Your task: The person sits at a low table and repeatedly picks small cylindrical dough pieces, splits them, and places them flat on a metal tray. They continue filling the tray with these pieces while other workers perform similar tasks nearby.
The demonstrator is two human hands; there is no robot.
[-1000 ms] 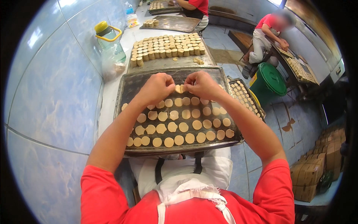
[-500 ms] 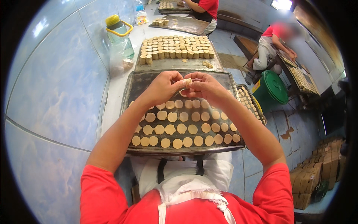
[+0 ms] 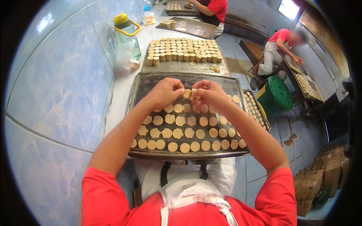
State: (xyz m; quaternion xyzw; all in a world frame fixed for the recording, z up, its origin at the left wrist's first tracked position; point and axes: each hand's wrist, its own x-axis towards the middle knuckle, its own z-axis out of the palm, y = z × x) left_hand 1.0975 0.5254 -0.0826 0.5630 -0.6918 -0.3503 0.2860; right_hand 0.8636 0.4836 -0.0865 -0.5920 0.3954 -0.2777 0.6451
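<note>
Both my hands are over the far half of a dark metal baking tray (image 3: 143, 81). Between thumb and fingers, my left hand (image 3: 166, 92) pinches the edge of a thin round dough disc (image 3: 187, 93). Close beside it, my right hand (image 3: 209, 94) is closed on a short stack of dough discs (image 3: 194, 92), mostly hidden by its fingers. Rows of flat, pale dough discs (image 3: 177, 133) cover the near part of the tray, some with uneven edges. My hands and forearms hide some of them.
Behind stands another tray (image 3: 166, 67) packed with stacked dough rounds (image 3: 186, 49). A water jug (image 3: 127, 39) stands by the tiled wall. To the right are a second disc-covered tray (image 3: 253, 105), a green lidded bin (image 3: 278, 94) and cardboard boxes (image 3: 309, 184). Two people work farther off.
My hands have drawn slightly nearer to me and a little apart. A single disc now shows between them, lower over the tray. The whole view has shifted slightly.
</note>
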